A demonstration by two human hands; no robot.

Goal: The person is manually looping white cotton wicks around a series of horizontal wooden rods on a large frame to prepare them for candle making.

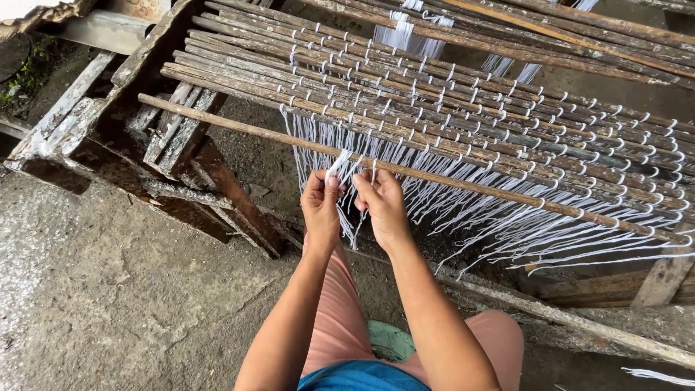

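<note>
You are sitting at a low wooden frame [87,137], looking down on a mat of thin dark sticks [463,94] lashed side by side with rows of white string [507,224]. The step in hand looks like tying the nearest stick [239,124] onto the mat: it lies a little apart from the others, running from upper left down to the lower right, and the loose string ends hang below it in a fringe.

Your left hand [321,206] is raised to that stick, thumb and forefinger pinching a short white strand [337,164] just where it crosses the wood; the other fingers curl in behind. Your right hand [382,203] sits just beside it, almost touching, its fingertips pressed together on another strand [373,170] that rises to the same stick. Whether that strand is already looped I cannot tell; the fingers cover the spot.

By my reading, the knot here is only forming, and it sits near the left end of the fringe, so most of the stick appears still untied. The next move calls for drawing both ends snug against the wood while keeping the stick parallel to its neighbours, then shifting along to the next hanging pair. Keep the tension even, since a slack tie would let the stick slide.
</note>
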